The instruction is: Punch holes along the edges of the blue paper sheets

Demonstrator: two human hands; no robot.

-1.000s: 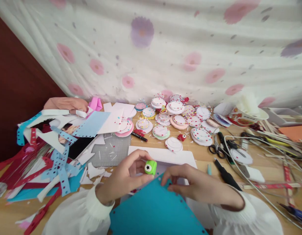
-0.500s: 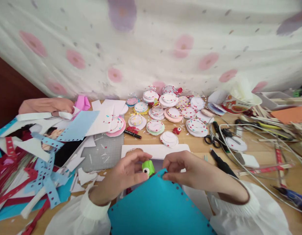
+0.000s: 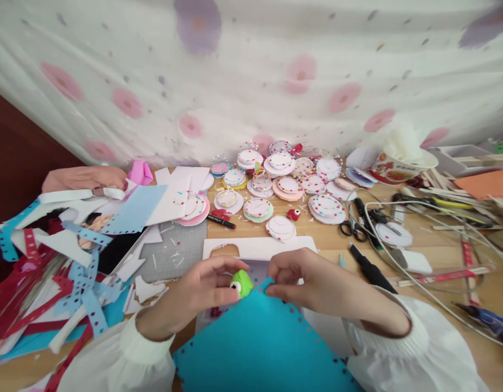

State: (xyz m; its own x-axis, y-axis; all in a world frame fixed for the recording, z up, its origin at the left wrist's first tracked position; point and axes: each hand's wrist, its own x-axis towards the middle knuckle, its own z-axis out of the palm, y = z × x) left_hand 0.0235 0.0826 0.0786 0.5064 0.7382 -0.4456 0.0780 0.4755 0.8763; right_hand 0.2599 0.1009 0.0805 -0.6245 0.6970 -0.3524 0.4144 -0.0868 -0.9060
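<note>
At the bench's (image 3: 327,245) near edge, left hand (image 3: 194,291) grips punch (image 3: 244,283), right hand (image 3: 306,277) pinches blue sheet (image 3: 259,337) (2 edges holed, middle unpunched).

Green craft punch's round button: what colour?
White, on the green punch; shows in the head view.

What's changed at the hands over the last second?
The green punch has turned in the left hand, its flower-marked face now angled further left and partly covered. The right hand has a closer pinch on the blue sheet near its top corner. Neither hand visibly let go. The scissors and red punch stayed put.
</note>
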